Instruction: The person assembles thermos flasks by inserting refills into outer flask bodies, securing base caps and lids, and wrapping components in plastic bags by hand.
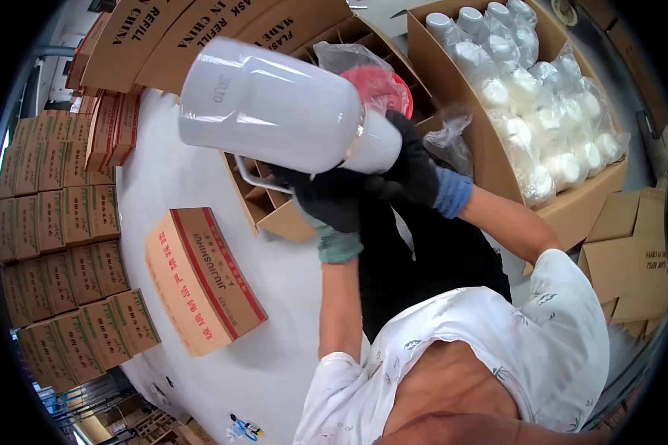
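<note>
A glossy white vacuum flask (274, 104) lies tilted across both my hands, its narrower white cap end (377, 142) towards the right. Its handle (256, 176) sticks out below, and faint lettering shows on the side. My left hand (326, 194), in a black glove with a green cuff, is closed on the flask from underneath, its fingers partly hidden. At the cap end, my right hand (416, 167) wears a black glove with a blue cuff and is closed around the cap. Behind the flask, an open carton with dividers (282, 222) holds a red round item (401, 93) and clear plastic.
To the right stands an open carton (453, 81) packed with several plastic-wrapped white flasks (549, 111). A closed printed carton (204, 282) sits on the pale floor (289, 311). Stacked cartons (59, 215) line the left side. Flattened cardboard (631, 245) lies at the right.
</note>
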A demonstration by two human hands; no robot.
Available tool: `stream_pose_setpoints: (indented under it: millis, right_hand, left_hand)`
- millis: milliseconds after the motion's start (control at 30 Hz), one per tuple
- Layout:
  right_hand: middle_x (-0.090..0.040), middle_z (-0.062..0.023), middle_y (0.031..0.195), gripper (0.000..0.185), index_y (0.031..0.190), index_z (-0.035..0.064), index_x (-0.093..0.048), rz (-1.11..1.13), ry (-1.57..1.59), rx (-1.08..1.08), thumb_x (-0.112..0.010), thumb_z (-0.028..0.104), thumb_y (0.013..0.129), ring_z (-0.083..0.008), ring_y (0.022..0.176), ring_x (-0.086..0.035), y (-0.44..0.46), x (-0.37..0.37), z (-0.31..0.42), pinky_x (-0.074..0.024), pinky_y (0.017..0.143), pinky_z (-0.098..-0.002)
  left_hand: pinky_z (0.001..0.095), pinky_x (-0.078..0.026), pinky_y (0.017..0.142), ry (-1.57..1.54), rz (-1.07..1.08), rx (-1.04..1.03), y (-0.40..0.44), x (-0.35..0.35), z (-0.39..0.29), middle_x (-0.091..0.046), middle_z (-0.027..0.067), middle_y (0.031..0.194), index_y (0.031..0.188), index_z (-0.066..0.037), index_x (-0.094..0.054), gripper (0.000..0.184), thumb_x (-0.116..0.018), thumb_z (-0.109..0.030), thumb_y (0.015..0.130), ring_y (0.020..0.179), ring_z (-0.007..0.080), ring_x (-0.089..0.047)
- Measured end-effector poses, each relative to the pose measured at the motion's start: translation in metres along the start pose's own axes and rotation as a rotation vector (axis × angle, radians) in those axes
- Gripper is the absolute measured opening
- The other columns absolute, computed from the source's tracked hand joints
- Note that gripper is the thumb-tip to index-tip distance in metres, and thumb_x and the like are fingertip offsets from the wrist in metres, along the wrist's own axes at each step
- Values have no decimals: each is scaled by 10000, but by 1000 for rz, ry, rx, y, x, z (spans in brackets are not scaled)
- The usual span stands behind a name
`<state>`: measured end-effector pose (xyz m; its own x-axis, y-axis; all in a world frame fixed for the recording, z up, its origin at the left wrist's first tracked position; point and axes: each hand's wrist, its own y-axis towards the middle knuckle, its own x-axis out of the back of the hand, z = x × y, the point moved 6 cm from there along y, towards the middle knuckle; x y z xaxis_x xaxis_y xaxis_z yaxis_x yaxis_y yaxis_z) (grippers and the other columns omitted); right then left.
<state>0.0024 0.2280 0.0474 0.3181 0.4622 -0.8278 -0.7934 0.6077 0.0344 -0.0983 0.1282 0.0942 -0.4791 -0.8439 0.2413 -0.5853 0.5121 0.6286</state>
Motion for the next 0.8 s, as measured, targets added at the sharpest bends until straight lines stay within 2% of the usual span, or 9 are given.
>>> stream_pose_setpoints:
  millis: [100, 167, 233, 267, 333, 467, 567, 667, 800]
  right_hand:
    - [-579, -110, 1093, 664, 1325, 136, -439, 116, -210, 60, -588, 550, 828, -191, 848, -597, -16, 11, -45, -506, 647, -295]
    - [-634, -105, 854, 699, 1187, 66, -550, 212, 445, -693, -603, 631, 779, -149, 518, -563, -44, -19, -64, -453, 414, -261]
    - [-646, -97, 789, 400, 1014, 61, -629, 622, -61, -776, -670, 416, 834, -164, 722, -634, -42, -46, -32, -517, 564, -300]
    - [-644, -101, 763, 404, 991, 55, -636, 581, -538, -744, -668, 424, 830, -176, 730, -637, -38, -46, -17, -521, 592, -311]
    - [-657, -116, 975, 405, 1089, 20, -585, 672, -1362, 158, -708, 248, 778, -249, 936, -631, 3, -23, 24, -495, 834, -329]
    - [-578, -142, 980, 471, 1218, 117, -535, -250, -1892, 105, -676, 197, 776, -309, 882, -608, 76, 142, 62, -498, 827, -390]
    - [-563, -153, 1024, 490, 1250, 154, -504, -56, -2590, 389, -644, 171, 781, -335, 920, -594, 97, 180, 34, -491, 829, -408]
    - [-546, -170, 1045, 447, 1214, 172, -540, 44, -2510, 247, -621, 140, 776, -336, 944, -582, 137, 206, 14, -483, 828, -423]
    - [-665, -122, 837, 287, 1026, 85, -647, -241, -1336, -46, -660, 293, 828, -231, 703, -622, 189, 182, 44, -501, 675, -343]
  left_hand:
    - [382, -382, 992, 106, 146, -24, 3, 30, 24, -503, 156, 1254, 1310, 27, -390, 563, -649, -108, 829, 1158, 238, -484]
    - [378, -403, 985, 187, 302, 15, -7, 56, 69, -477, 142, 1296, 1296, 12, -416, 480, -610, -114, 874, 1169, 215, -475]
    - [402, -404, 997, -433, 194, 409, -21, 77, 104, -443, 139, 1348, 1317, -10, -420, 467, -552, -220, 921, 1200, 232, -456]
    - [416, -403, 1005, -1104, -17, 795, -39, 85, 111, -420, 136, 1376, 1336, -21, -411, 489, -518, -290, 942, 1217, 241, -445]
    - [424, -368, 1046, -937, -152, 855, -38, 129, 115, -386, 147, 1395, 1378, -52, -357, 518, -398, -381, 981, 1252, 263, -407]
    - [351, -405, 1016, 260, 373, 341, -18, 162, 57, -379, 133, 1415, 1390, 8, -308, 569, -546, -203, 918, 1245, 237, -432]
    - [339, -409, 1015, 258, 269, 408, -47, 163, 49, -303, 116, 1470, 1436, -3, -233, 633, -553, -138, 906, 1280, 225, -400]
    - [338, -393, 1031, 293, 272, 459, -58, 173, 52, -251, 104, 1500, 1466, -23, -164, 679, -542, -127, 911, 1301, 224, -379]
    - [340, -362, 1055, 97, 205, 597, -67, 173, 59, -277, 104, 1491, 1476, -36, -135, 695, -535, -120, 914, 1301, 223, -382]
